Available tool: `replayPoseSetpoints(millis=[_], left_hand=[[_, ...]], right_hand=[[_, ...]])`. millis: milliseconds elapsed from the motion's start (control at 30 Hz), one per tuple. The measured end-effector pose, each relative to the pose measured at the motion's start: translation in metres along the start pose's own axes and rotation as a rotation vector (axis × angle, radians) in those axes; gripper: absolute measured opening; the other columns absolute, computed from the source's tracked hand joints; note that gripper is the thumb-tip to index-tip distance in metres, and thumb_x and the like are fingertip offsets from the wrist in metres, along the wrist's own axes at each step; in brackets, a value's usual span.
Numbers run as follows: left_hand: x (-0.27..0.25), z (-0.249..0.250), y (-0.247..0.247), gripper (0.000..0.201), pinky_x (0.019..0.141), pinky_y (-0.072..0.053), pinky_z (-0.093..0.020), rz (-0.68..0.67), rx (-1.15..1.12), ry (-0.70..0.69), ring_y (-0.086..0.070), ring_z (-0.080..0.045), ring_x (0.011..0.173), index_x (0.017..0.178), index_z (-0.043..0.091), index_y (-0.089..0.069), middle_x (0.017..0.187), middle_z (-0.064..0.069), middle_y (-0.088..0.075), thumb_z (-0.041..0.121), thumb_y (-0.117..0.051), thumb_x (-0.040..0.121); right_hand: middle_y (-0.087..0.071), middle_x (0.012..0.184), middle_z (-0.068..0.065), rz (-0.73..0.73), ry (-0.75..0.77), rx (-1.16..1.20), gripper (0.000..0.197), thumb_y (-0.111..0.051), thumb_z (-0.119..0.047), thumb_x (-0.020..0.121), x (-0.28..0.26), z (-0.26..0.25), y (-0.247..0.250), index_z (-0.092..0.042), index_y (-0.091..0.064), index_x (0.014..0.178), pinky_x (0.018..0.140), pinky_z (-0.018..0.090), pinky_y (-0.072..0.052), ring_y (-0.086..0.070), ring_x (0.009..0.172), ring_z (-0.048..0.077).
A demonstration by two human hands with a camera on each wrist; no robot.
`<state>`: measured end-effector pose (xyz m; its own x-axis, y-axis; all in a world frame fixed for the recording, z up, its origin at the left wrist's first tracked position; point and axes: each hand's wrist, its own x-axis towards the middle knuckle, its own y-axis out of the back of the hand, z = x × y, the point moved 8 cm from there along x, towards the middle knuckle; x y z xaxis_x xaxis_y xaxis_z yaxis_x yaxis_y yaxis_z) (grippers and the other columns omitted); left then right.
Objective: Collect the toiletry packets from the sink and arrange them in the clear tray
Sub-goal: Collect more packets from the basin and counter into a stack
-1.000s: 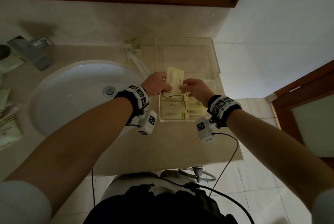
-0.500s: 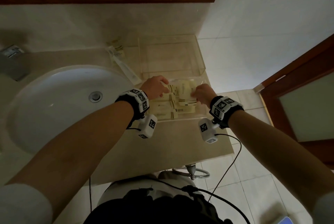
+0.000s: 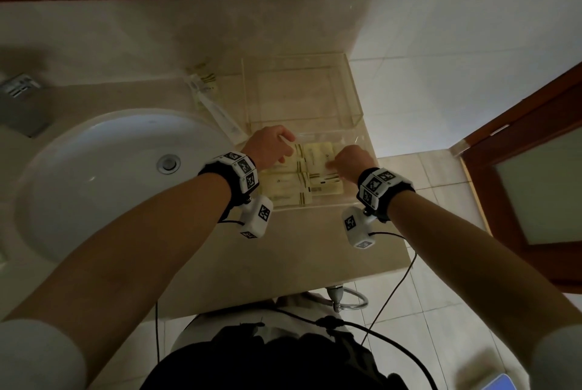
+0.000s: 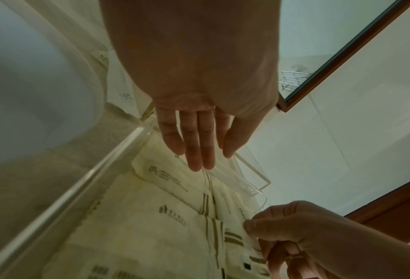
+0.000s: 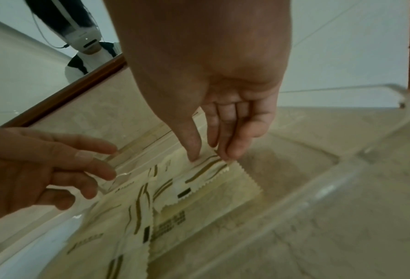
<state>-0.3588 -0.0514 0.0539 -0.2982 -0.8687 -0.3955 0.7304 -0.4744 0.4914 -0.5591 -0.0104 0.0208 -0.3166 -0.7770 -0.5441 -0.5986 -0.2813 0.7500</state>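
Several cream toiletry packets [image 3: 302, 181] with gold stripes lie flat in the near clear tray [image 3: 315, 205] on the counter right of the sink. My right hand [image 5: 211, 156] pinches the serrated end of the top packet [image 5: 208, 169] between thumb and fingers, low inside the tray [image 5: 318, 198]. In the head view the right hand [image 3: 333, 163] is at the tray's right side. My left hand [image 4: 199, 160] hovers over the far left packets [image 4: 166, 179] with straight fingers and holds nothing; in the head view the left hand [image 3: 283, 145] is at the tray's far left corner.
A second clear tray [image 3: 356, 106] stands behind the near one, against the wall. Long wrapped packets [image 3: 214, 106] lie on the counter between the white sink [image 3: 94, 175] and the trays. A faucet [image 3: 19, 96] is at far left. The counter edge [image 3: 283, 279] is close below my wrists.
The packet that both hands held upright above the tray now lies flat in it. My left hand has let go and opened; my right hand still pinches the packet's end.
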Motion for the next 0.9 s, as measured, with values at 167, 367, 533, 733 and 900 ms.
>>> replayPoseSetpoints(millis=[167, 367, 533, 733, 900], left_hand=[[-0.001, -0.001, 0.003, 0.020, 0.068, -0.050, -0.029, 0.019, -0.007, -0.009, -0.066, -0.017, 0.075, 0.101, 0.020, -0.062, 0.092, -0.004, -0.070, 0.015, -0.065, 0.083], [-0.006, -0.002, 0.017, 0.018, 0.069, -0.051, -0.030, 0.071, -0.039, -0.038, -0.067, -0.018, 0.073, 0.099, 0.020, -0.063, 0.089, -0.002, -0.071, 0.022, -0.067, 0.082], [-0.016, -0.007, 0.041, 0.019, 0.069, -0.051, -0.028, 0.155, -0.079, -0.064, -0.068, -0.016, 0.073, 0.097, 0.021, -0.064, 0.089, 0.002, -0.069, 0.032, -0.068, 0.082], [-0.035, -0.026, 0.087, 0.028, 0.075, -0.052, -0.029, 0.283, -0.121, -0.065, -0.067, -0.013, 0.078, 0.101, 0.024, -0.065, 0.092, 0.008, -0.067, 0.043, -0.066, 0.081], [-0.058, -0.055, 0.133, 0.040, 0.083, -0.053, -0.035, 0.380, -0.126, -0.038, -0.067, -0.015, 0.085, 0.106, 0.028, -0.061, 0.098, 0.008, -0.067, 0.053, -0.063, 0.076]], right_hand=[[-0.067, 0.081, 0.006, -0.016, 0.009, 0.005, 0.028, -0.070, -0.037, 0.080, -0.002, 0.000, 0.000, -0.010, -0.063, 0.086, 0.056, 0.024, -0.041, -0.065, 0.076, 0.024], [-0.056, 0.073, 0.001, 0.041, 0.085, 0.013, 0.026, -0.068, -0.035, 0.081, -0.009, -0.011, 0.007, -0.013, -0.054, 0.080, 0.060, 0.026, -0.046, -0.057, 0.075, 0.022], [-0.064, 0.107, 0.003, 0.092, 0.219, 0.145, 0.043, -0.068, -0.038, 0.084, -0.024, -0.043, 0.013, -0.016, -0.054, 0.118, 0.084, 0.032, -0.047, -0.060, 0.099, 0.022], [-0.061, 0.096, -0.003, 0.073, 0.356, 0.256, 0.044, -0.069, -0.035, 0.084, -0.040, -0.103, 0.004, -0.016, -0.052, 0.120, 0.077, 0.032, -0.051, -0.061, 0.085, 0.016], [-0.063, 0.101, -0.001, 0.061, 0.417, 0.313, 0.045, -0.071, -0.036, 0.081, -0.052, -0.152, -0.016, -0.019, -0.052, 0.118, 0.079, 0.040, -0.057, -0.064, 0.090, 0.019]])
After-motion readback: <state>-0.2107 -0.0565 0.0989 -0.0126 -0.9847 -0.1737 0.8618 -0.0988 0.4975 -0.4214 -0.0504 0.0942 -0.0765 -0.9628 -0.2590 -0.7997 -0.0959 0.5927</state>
